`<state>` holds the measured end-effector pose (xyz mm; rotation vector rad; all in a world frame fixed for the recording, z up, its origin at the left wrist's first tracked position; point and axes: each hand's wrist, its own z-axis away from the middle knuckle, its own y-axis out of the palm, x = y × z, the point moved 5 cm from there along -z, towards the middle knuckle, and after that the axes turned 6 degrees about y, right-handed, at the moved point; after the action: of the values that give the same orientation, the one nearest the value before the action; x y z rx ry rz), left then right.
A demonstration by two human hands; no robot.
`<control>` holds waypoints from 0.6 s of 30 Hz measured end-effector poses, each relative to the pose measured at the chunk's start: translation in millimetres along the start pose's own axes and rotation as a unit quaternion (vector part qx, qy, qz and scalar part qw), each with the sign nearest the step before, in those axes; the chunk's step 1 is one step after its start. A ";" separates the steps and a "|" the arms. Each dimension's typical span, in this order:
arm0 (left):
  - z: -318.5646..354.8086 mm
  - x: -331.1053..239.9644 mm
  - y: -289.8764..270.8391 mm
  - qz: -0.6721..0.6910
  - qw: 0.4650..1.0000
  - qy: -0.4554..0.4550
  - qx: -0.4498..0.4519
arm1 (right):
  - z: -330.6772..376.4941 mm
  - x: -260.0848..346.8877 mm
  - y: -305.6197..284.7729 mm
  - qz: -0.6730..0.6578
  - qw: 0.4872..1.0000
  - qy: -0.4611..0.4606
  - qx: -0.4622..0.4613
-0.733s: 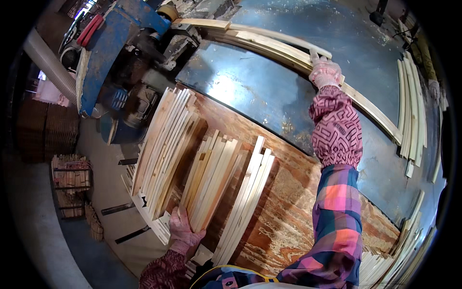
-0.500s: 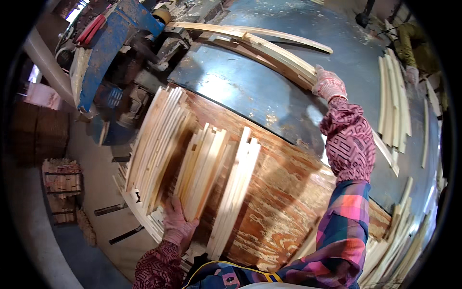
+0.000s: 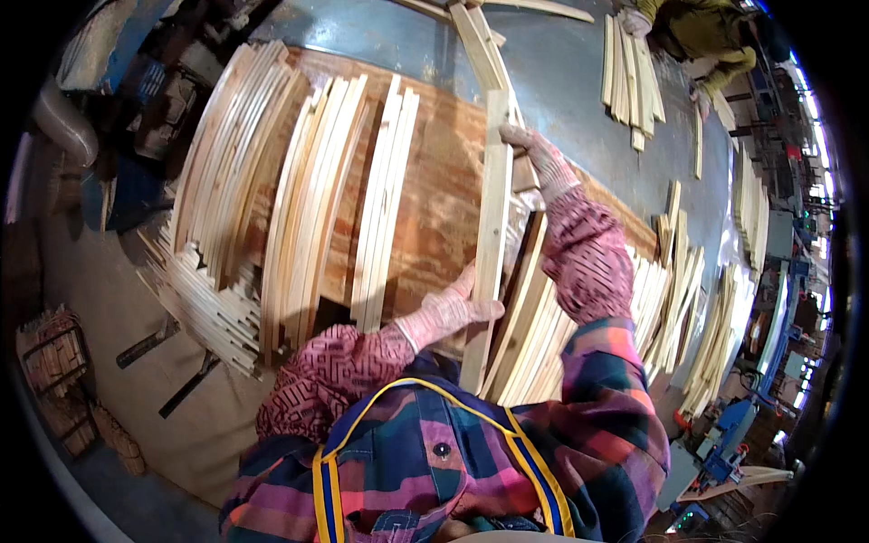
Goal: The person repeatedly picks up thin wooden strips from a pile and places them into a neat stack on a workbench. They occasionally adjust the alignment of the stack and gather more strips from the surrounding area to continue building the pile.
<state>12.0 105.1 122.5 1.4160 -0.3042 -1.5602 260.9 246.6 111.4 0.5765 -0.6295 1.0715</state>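
Both my gloved hands hold a long pale wooden strip [image 3: 491,217] that runs lengthwise in front of me. Near its close end, my left hand [image 3: 442,313] is closed round it, the thumb lying across its face. Farther up, my right hand [image 3: 541,161] grips its right edge. The strip's far end meets another wooden strip [image 3: 476,45] on the metal table; whether they touch is unclear. Left of the held strip, a small bundle of strips [image 3: 385,199], a middle stack [image 3: 317,181] and a larger stack [image 3: 231,154] lie on a plywood board [image 3: 441,163].
More strips [image 3: 534,348] lie close on my right. A blue-grey metal table [image 3: 566,113] extends beyond the board. Across it, a co-worker's gloved hand [image 3: 634,23] rests at a bundle of strips [image 3: 629,77]. A wire rack of wood pieces [image 3: 54,362] stands at lower left.
My left hand has left the middle stack and now holds the strip. My right hand has come back nearer from the strips at the far side of the table. The view has turned rightward.
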 end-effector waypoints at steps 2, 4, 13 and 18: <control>13.7 16.9 -7.4 -0.030 1.000 0.005 0.007 | 7.1 -21.1 18.9 -0.075 0.997 -0.028 0.004; 25.4 23.4 -22.7 -0.041 0.999 0.003 -0.033 | 26.4 -40.2 15.4 -0.074 0.991 -0.040 -0.108; 39.6 -1.4 -103.0 -0.327 0.891 0.018 -0.315 | 139.0 -228.1 58.2 -0.297 0.946 0.033 -0.123; 45.9 -31.3 -109.7 -0.642 0.680 -0.021 -0.353 | 194.4 -275.1 97.7 -0.445 0.894 0.026 0.043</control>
<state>-84.7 165.3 76.0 0.8489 1.4727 -2.3472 40.7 -21.8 61.2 0.7992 -0.2069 0.2424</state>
